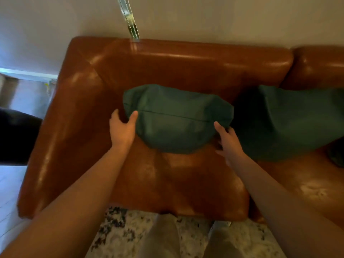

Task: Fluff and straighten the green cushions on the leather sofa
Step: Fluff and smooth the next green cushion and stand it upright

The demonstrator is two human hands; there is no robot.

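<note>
A brown leather sofa (167, 183) fills most of the view, its back running left to right against a pale wall (204, 15) and its left armrest angling down toward the camera. On the floor in front lies a speckled rug (119, 235).

Two green cushions sit on the seat, propped against the backrest. The right cushion (290, 123) is the larger in view; its long axis runs left to right, sagging toward the lower left, and it leans on the gap between two back sections. The left cushion (176, 120) sits in the left seat, just beside the other. Its long axis also runs left to right, with a seam crossing its face from upper left to lower right, and its rounded lower edge bulges toward the camera.

The left hand (122, 130) is spread wide at the left end of this cushion, thumb touching the fabric. The right hand (228, 139) is at the right end, fingers loosely extended against the corner, not clamped round it.
</note>
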